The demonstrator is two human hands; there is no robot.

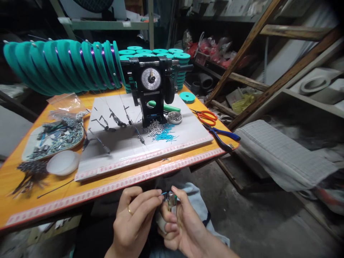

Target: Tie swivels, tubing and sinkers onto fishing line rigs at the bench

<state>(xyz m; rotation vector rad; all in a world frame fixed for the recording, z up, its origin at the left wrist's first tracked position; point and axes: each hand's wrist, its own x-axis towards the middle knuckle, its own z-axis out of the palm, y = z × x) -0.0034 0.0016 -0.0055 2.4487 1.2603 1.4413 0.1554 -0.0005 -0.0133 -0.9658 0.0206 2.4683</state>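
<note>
Apparently the step in hand is a heating one: the lighter (171, 201) is brought up to a thin blue piece (165, 193) in front of the person's lap, just off the near edge of the orange table (62, 191). The left hand (134, 215) pinches the blue piece between the thumb side and the fingertips, its free end pointing toward the lighter's metal top. The right hand (179, 222) is wrapped round the lighter, fingers curled about the body and thumb up by the top. No flame shows, and the spot between the two hands is too small and dim to tell whether the piece touches the metal or carries a line.

As I judge it, the next move calls for a steady pinch, with the blue end close to the lighter's top and the left fingers clear of any heat. The piece lies at the very tips of the left hand, just beside the lighter and well apart from the loose blue strips (165, 134) and silver beads (155, 128) on the white board (190, 130).
</note>
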